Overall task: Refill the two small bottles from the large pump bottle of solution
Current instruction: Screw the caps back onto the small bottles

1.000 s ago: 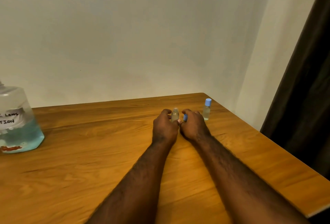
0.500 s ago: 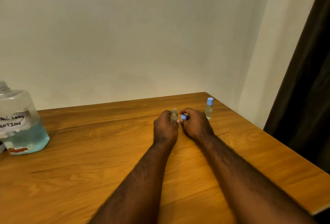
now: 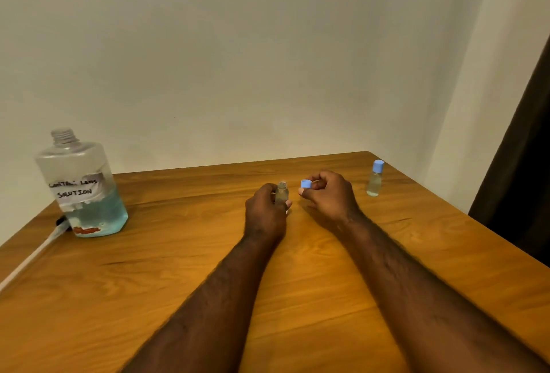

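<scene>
The blue cap [image 3: 305,183] is now off: the right hand [image 3: 330,198] pinches it just beside the small bottle [image 3: 281,194], which the left hand [image 3: 264,213] grips upright on the worktop [image 3: 303,283]. Filling from the large bottle [image 3: 83,191], well apart, looks next.

The big clear bottle [image 3: 81,185] stands far left, top open, part full of blue liquid. One small bottle [image 3: 281,192] is upright and open, its blue cap [image 3: 305,183] off just beside it. The other small bottle [image 3: 375,177], capped, stands far right.

Home room, wooden table [image 3: 327,253], plain wall [image 3: 238,60], dark curtain [image 3: 523,164]
</scene>
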